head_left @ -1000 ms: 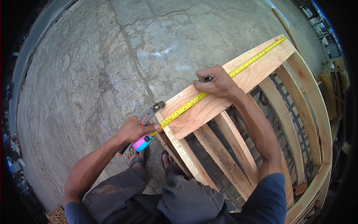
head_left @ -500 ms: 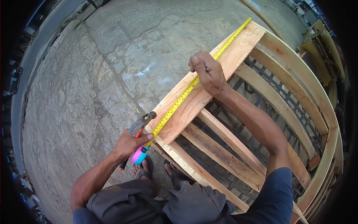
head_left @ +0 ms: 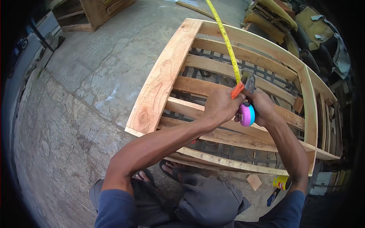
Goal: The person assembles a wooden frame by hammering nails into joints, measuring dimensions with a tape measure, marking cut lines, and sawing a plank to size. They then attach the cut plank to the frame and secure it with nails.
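"Tape measure (head_left: 247, 114), where is it now?"

"Its pink and turquoise case is in the air, between the two hands, above the slatted wooden frame (head_left: 262, 46). From there the yellow blade (head_left: 226, 40) rises over the slats (head_left: 213, 64) and the far rail, and it leaves the view at the upper edge."

"And the grip of each hand?"

"Left hand (head_left: 223, 105) is clamped on a hammer (head_left: 238, 90). I see the orange part of its handle next to the fingers, and the metal head is beside the blade. Right hand (head_left: 263, 107) touches the case from its right side, but its fingers are mostly hidden, so I cannot tell how firmly they are closed."

"What lies on the left of the frame?"

"A wide, pale board (head_left: 165, 76) with clear wood grain forms that end. The frame stands on a rough concrete floor (head_left: 87, 110)."

"Something else near the person?"

"Yes, at the near side of the frame, a small square wood piece (head_left: 254, 182) lies just beside a yellow can (head_left: 280, 182). Farther, at the upper left, stands a wooden furniture body (head_left: 89, 16)."
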A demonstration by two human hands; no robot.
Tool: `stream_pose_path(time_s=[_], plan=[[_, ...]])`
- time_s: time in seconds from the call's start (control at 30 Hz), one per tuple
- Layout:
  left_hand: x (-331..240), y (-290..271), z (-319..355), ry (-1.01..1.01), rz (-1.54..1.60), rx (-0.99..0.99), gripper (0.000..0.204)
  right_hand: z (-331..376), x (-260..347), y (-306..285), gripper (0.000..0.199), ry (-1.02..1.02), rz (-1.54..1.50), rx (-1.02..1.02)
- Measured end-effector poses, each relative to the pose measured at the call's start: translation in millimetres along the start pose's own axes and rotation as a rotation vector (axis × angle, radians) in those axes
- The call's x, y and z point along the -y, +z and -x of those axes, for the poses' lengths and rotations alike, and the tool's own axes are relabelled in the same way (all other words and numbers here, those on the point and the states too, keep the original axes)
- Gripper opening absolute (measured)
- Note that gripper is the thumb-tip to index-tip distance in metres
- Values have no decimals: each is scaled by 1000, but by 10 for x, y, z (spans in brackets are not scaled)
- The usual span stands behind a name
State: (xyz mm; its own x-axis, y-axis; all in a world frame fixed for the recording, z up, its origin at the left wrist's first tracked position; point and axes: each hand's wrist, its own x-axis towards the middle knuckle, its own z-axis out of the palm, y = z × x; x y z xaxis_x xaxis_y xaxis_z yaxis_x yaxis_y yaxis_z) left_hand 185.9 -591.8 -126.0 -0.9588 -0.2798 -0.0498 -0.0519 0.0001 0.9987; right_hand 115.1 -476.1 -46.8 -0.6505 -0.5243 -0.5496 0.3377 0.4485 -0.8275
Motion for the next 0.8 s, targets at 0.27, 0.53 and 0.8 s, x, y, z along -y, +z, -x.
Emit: stream_pose_path(time_s=[0.27,0.53,0.8], plan=[[-407,800,546,178,-281,562,36,1546,-883,-792,24,10,177,-487],[-277,746,703,336,-592,846,37,2579,-1563,-1038,33,276,533,-585],[-58,1008,493,505,-672,953,22,2820,-1199,-1662,30,163,425,-634]])
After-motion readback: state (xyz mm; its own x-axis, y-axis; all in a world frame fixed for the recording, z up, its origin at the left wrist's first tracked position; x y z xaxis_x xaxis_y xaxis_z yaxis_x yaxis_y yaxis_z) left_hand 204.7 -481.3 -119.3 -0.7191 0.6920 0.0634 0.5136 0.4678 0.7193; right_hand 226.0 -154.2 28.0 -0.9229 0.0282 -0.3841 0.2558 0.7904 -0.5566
